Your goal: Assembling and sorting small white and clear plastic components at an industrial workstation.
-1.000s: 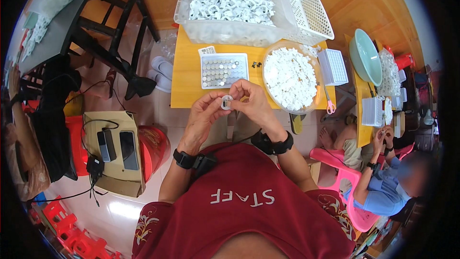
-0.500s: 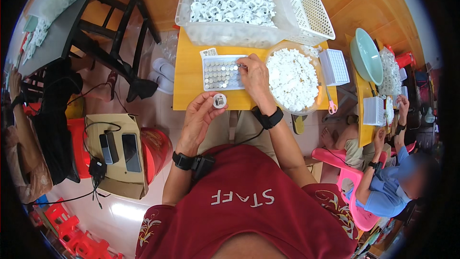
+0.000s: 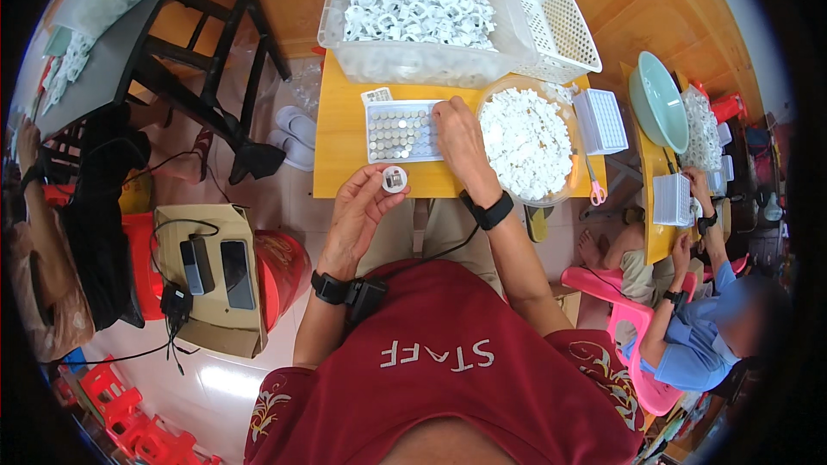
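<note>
Counter (image 3: 340, 138) holds the tray (image 3: 403, 160) within reach; left hand (image 3: 353, 207) pinches a cap (image 3: 394, 179), seemingly face-up for access; right hand (image 3: 461, 142), grip hidden.

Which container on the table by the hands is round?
The tub heaped with white pieces, right of the right hand; the bin, basket and white trays have corners.

You're in deep maroon, that shirt (image 3: 405, 310) flashing gold leafy motifs (image 3: 265, 405) at the sleeves (image 3: 284, 430)! Your bench (image 3: 340, 142) shines yellow, your round piece (image 3: 388, 188) white and grey, the tray (image 3: 405, 160) white, its discs (image 3: 394, 133) silvery; black wristbands (image 3: 493, 212), pink-handled scissors (image 3: 596, 188), pale green basin (image 3: 658, 103), white perforated basket (image 3: 568, 58)!
</note>
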A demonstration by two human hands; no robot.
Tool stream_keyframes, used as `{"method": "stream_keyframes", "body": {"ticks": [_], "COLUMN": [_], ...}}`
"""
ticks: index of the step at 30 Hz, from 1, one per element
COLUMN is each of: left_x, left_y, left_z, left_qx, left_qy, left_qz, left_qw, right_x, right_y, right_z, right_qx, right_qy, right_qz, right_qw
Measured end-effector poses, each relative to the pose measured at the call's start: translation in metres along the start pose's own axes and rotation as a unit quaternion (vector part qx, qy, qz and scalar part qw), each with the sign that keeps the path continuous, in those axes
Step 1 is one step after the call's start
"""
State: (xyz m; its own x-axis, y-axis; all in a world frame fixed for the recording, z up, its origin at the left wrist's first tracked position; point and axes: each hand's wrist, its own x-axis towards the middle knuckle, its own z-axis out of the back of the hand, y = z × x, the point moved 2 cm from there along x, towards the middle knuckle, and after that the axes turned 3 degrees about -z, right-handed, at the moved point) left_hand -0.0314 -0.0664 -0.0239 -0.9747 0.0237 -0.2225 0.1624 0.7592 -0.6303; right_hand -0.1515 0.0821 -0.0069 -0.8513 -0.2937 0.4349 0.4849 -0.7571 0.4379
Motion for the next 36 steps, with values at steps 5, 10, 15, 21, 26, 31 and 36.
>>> {"method": "stream_keyframes", "body": {"ticks": [5, 10, 15, 21, 26, 31, 36], "left_x": [-0.002, -0.001, -0.001, -0.003, -0.003, -0.004, -0.005], "left_y": [0.0, 0.0, 0.002, 0.004, 0.003, -0.002, -0.002], "left_z": [-0.001, -0.008, -0.009, -0.01, -0.011, -0.017, -0.017], "left_qx": [-0.009, -0.023, -0.014, -0.004, 0.009, 0.082, 0.095], "left_qy": [-0.001, 0.008, 0.01, 0.002, 0.004, 0.005, 0.011], "left_qz": [-0.001, -0.003, -0.01, -0.008, -0.021, -0.051, -0.041], "left_qw": [1.0, 1.0, 1.0, 1.0, 1.0, 0.995, 0.995], "right_x": [-0.021, -0.048, -0.053, -0.054, -0.054, -0.055, -0.055], "right_y": [0.043, 0.059, 0.063, 0.058, 0.06, 0.06, 0.052], "right_z": [0.036, 0.035, 0.039, 0.04, 0.044, 0.043, 0.041], "right_qx": [0.225, 0.249, 0.188, 0.248, 0.225, 0.18, 0.248], "right_qy": [0.028, 0.025, 0.008, 0.017, 0.004, 0.003, 0.071], "right_qz": [-0.041, 0.015, 0.059, 0.049, 0.075, 0.1, 0.058], "right_qw": [0.973, 0.968, 0.98, 0.967, 0.971, 0.978, 0.964]}}
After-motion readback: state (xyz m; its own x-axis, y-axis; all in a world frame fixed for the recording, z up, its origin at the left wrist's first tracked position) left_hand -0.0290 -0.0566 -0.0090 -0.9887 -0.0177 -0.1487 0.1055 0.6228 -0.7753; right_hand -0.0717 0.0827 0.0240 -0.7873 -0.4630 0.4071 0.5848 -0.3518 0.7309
